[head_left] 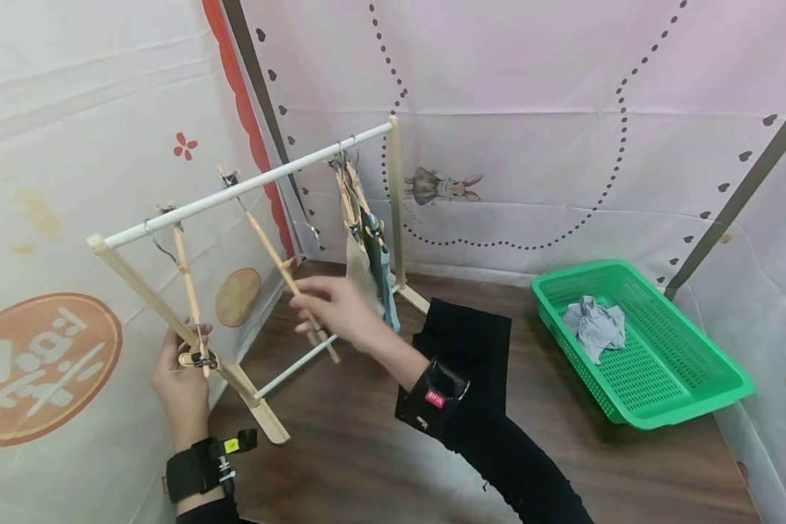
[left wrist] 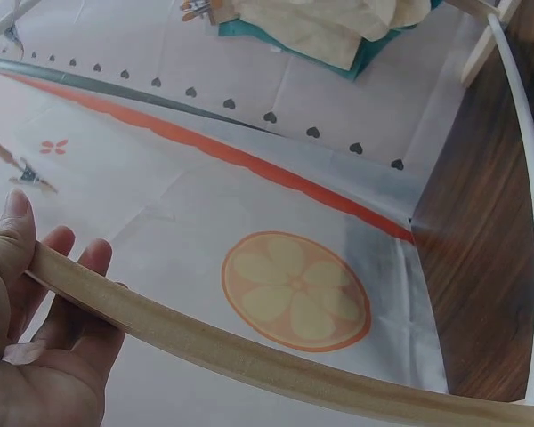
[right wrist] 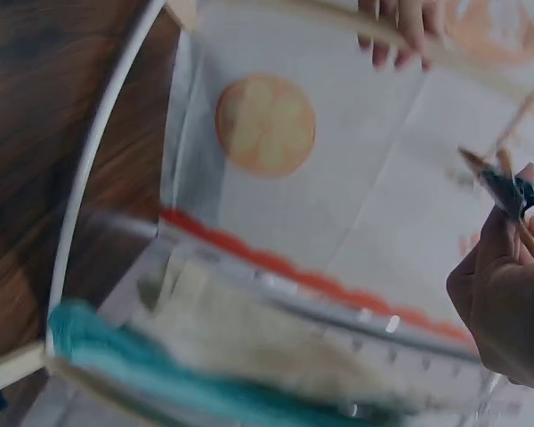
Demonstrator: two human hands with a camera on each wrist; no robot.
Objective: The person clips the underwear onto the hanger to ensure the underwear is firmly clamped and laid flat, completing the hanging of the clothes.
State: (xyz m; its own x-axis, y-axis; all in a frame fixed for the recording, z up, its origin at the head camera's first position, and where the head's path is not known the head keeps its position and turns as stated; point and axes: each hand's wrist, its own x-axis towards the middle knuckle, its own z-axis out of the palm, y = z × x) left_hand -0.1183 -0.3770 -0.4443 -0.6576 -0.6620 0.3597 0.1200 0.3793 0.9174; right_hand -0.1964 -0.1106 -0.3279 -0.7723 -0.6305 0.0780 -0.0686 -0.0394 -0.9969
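Before me, a brown wood-grain surface (head_left: 340,458) carries the clothes rack (head_left: 275,173), a black cloth (head_left: 468,342) and a green basket (head_left: 668,364).

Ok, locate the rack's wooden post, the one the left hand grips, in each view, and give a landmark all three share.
Head: the wooden post slants down left of centre.
Left wrist: it crosses the bottom towards the lower right corner.
Right wrist: blurred, it runs along the top towards the right edge.
Shared landmark: the round fruit-slice print.
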